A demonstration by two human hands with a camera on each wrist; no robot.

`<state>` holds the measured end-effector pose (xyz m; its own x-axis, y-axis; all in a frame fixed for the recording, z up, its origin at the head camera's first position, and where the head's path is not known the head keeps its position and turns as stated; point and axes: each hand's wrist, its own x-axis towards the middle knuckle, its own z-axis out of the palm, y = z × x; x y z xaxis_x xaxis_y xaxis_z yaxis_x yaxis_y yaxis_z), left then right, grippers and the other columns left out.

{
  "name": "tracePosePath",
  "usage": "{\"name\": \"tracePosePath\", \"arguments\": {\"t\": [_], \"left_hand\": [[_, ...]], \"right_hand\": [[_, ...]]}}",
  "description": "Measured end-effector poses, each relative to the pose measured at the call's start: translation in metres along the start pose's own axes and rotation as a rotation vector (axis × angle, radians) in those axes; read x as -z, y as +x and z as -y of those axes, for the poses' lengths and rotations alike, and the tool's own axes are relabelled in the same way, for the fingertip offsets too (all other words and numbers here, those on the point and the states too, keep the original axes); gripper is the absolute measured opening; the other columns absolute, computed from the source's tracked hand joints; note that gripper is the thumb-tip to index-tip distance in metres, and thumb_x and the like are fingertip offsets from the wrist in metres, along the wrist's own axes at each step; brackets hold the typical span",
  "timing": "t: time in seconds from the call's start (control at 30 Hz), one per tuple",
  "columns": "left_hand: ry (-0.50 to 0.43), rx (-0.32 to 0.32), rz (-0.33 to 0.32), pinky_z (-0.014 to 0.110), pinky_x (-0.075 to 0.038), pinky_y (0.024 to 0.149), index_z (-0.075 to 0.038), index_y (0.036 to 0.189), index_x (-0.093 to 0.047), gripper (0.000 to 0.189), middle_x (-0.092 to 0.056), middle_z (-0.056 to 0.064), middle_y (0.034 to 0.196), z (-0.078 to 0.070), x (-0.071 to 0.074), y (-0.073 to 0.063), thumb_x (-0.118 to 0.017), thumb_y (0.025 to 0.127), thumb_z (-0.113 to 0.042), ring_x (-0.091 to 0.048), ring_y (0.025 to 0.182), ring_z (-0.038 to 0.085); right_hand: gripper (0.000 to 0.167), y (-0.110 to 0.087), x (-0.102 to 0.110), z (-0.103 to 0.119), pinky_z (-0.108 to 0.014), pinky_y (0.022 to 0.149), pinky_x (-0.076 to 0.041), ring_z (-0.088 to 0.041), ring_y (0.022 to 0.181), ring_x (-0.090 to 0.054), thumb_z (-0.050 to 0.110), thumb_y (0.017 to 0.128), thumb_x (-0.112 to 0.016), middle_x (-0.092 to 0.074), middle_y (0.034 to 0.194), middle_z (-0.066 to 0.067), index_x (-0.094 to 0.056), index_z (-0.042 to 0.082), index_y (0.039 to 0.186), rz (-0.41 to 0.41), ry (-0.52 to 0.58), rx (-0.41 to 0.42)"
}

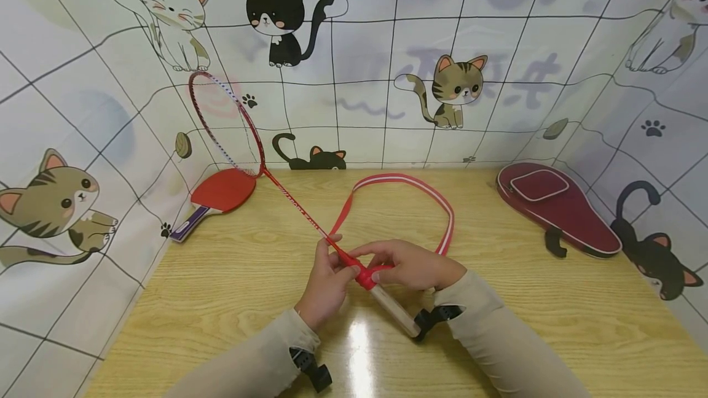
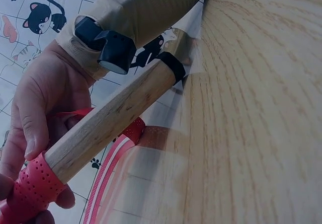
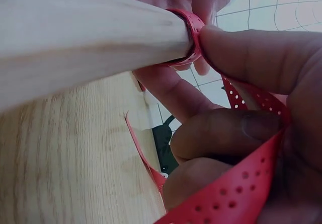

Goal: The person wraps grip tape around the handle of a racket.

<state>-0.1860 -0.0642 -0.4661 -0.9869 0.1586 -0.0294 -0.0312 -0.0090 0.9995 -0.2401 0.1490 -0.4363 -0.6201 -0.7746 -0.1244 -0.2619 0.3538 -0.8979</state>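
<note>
Far left, we see the red paddle (image 1: 224, 192) lying on the table (image 1: 498, 324), well ahead and left of the left fingers, its blue-and-white handle angled back toward the near edge. Next, the red racket (image 1: 293, 202): head far out ahead-left of both hands, overlapping the paddle's edge from the head view; we can't tell if they touch. Shaft runs back down to the left fingers.

Left hand (image 1: 325, 284): thumb and fingers grasping the racket at the red-wrapped section, thumb on the near side. Right of those fingertips, the wrap ends and the bare wooden handle (image 1: 394, 310) sticks out toward us, passing under the right hand. We see a dark band (image 2: 172, 67) near its end.

Right hand (image 1: 412, 265): just beside the left, pinching the perforated red tape (image 1: 401, 178). In the right wrist view the thumb presses right at the wrap's edge, other fingers curled with tape running between them. Slack tape makes a big loop ahead of the right fingers, pale stripe showing.

Far right, well apart from the right fingers, we have a dark red case (image 1: 558, 207) on the table, black strap (image 1: 555, 243) at its near-left side. Cat-print wall (image 1: 370, 109) stands beyond everything.
</note>
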Motion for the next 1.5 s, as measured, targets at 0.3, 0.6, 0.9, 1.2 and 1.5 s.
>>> {"name": "tracePosePath", "arguments": {"t": [0.3,0.6,0.9,1.2,1.5], "left_hand": [[-0.013,-0.002,-0.001,0.033,-0.05,0.093,-0.01,0.151,-0.026,0.064,-0.062,0.03,0.123,-0.0027,-0.0003,-0.0007,-0.058,0.097,0.003,-0.066,0.103,0.024],[-0.018,-0.01,-0.005,0.032,-0.051,0.092,-0.012,0.15,-0.027,0.065,-0.065,0.027,0.117,-0.0012,0.0001,-0.0002,-0.063,0.096,-0.003,-0.068,0.099,0.024],[0.033,0.01,-0.008,0.029,-0.052,0.077,-0.016,0.152,-0.027,0.072,-0.067,0.016,0.109,0.0012,0.0014,0.0002,-0.074,0.098,-0.015,-0.07,0.09,0.023],[0.045,-0.001,-0.013,0.029,-0.053,0.078,-0.012,0.153,-0.026,0.072,-0.066,0.019,0.109,-0.0015,0.0001,0.0013,-0.071,0.097,-0.007,-0.07,0.09,0.022],[0.029,-0.001,-0.015,0.03,-0.054,0.083,-0.01,0.153,-0.026,0.07,-0.064,0.019,0.11,-0.0027,-0.0002,0.0006,-0.066,0.096,-0.001,-0.07,0.095,0.024]], "right_hand": [[0.06,0.001,-0.0002,-0.0007,-0.032,0.082,-0.054,-0.02,0.102,-0.072,0.008,0.101,-0.068,-0.078,0.112,0.003,-0.054,0.031,0.154,0.007,0.02,-0.014],[0.061,-0.0001,-0.0021,0.001,-0.035,0.082,-0.057,-0.022,0.096,-0.073,0.013,0.099,-0.073,-0.075,0.108,0.0,-0.054,0.031,0.154,-0.002,0.008,0.015],[0.064,0.0009,-0.0046,0.0023,-0.032,0.074,-0.056,-0.02,0.087,-0.068,0.021,0.095,-0.08,-0.07,0.106,0.003,-0.054,0.033,0.153,-0.046,-0.079,0.031],[0.067,0.0014,-0.0051,0.0013,-0.029,0.065,-0.052,-0.017,0.07,-0.064,0.021,0.093,-0.082,-0.068,0.103,0.002,-0.054,0.032,0.153,-0.067,-0.117,0.048],[0.061,0.0016,-0.0037,0.0004,-0.034,0.08,-0.058,-0.019,0.094,-0.069,0.02,0.099,-0.075,-0.071,0.105,0.003,-0.053,0.035,0.154,-0.029,-0.102,0.03]]}}
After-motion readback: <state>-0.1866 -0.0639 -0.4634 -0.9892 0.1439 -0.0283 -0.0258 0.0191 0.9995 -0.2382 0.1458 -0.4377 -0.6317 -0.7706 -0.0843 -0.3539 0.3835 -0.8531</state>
